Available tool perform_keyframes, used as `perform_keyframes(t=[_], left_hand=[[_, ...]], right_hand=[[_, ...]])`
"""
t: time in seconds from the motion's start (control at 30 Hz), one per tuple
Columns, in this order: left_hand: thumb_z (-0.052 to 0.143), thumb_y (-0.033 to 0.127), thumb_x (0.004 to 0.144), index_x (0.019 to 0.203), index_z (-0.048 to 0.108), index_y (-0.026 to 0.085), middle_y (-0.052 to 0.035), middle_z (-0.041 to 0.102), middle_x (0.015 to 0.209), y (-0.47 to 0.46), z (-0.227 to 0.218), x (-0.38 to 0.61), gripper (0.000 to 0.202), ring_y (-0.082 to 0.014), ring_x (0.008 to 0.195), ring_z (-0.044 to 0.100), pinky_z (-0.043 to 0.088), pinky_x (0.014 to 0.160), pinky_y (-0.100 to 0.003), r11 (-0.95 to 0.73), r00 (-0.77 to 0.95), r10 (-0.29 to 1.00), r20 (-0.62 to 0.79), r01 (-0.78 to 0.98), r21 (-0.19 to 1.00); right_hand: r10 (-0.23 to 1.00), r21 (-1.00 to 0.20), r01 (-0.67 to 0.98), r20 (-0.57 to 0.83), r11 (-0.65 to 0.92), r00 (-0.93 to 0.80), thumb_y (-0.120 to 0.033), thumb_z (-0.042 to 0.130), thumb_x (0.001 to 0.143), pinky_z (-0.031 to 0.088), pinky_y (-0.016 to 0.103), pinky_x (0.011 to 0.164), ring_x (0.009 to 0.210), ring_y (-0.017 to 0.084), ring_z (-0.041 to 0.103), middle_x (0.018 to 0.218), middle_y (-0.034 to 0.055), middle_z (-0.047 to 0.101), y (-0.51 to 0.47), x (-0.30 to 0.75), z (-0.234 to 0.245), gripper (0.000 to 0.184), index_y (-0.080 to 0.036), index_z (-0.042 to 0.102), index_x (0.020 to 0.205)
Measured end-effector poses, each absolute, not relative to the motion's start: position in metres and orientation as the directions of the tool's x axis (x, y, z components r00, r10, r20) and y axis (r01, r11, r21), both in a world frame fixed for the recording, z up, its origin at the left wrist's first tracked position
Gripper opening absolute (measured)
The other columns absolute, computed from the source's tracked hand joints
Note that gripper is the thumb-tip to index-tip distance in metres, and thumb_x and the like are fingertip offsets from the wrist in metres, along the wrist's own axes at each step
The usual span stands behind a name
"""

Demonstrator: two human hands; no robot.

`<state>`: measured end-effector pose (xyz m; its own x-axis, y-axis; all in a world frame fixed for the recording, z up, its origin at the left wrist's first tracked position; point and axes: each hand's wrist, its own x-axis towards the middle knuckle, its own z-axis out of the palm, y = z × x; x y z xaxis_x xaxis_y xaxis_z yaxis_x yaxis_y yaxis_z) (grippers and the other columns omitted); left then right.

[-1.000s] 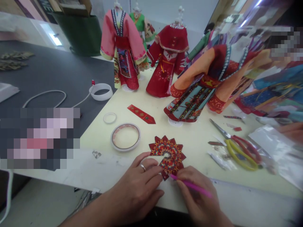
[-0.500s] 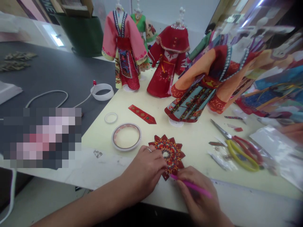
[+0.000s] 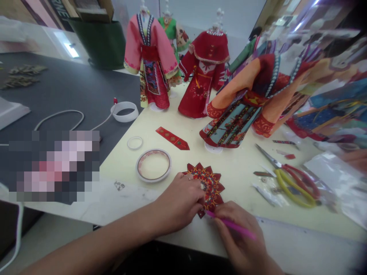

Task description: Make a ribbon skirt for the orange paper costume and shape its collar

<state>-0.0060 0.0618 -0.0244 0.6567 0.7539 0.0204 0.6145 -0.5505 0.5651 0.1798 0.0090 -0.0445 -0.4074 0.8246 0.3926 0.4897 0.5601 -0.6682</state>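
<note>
A dark red, flower-shaped cutout (image 3: 211, 183) with pointed petals and a gold and blue pattern lies flat on the pale tabletop. Across its left half rests my left hand (image 3: 183, 198), a ring on one finger, the fingers bent and pressed together on the piece. My right hand (image 3: 241, 229) grips a slim pink pen-like tool (image 3: 233, 226). The tool's tip touches or nearly touches the cutout's lower edge, close to my left fingertips. Whether anything small sits between those fingertips is hidden. A roll of tape (image 3: 153, 165) lies just left of the cutout.
Behind stand several dressed doll figures, among them a pink robe (image 3: 150, 61), a red one (image 3: 200, 76) and an orange one (image 3: 243, 99). Scissors (image 3: 295, 187) and plastic bags (image 3: 329, 179) lie at right. A red strip (image 3: 172, 138) and thin ring (image 3: 134, 143) lie beyond the tape.
My left hand has shifted slightly right over the cutout, and its fingers cover more of the centre. My right hand and the pink tool look almost unmoved.
</note>
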Motion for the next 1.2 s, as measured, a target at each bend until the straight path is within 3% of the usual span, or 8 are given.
perform_keyframes(t=[0.73,1.2], left_hand=[[0.059,0.018,0.077,0.067,0.063,0.02,0.0014,0.065,0.078,0.069,-0.013,-0.002,0.01,-0.0191,0.082,0.054,0.032,0.072,-0.035,-0.522,0.66,0.742,-0.119,0.68,0.515],[0.058,0.016,0.076,0.067,0.063,0.02,0.0019,0.065,0.077,0.068,-0.012,-0.002,0.011,-0.0181,0.081,0.054,0.031,0.072,-0.035,-0.517,0.655,0.745,-0.127,0.687,0.51]], right_hand=[[0.821,-0.677,0.475,0.384,0.562,-0.423,-0.003,0.049,0.083,0.045,0.028,0.059,0.07,0.013,0.054,0.076,0.0035,0.059,0.007,0.182,-0.048,0.015,-0.015,0.055,0.087],[0.785,-0.655,0.446,0.426,0.61,-0.449,-0.001,0.048,0.081,0.046,0.029,0.058,0.07,0.014,0.053,0.076,0.0047,0.057,0.007,0.181,-0.044,0.015,-0.014,0.053,0.086]])
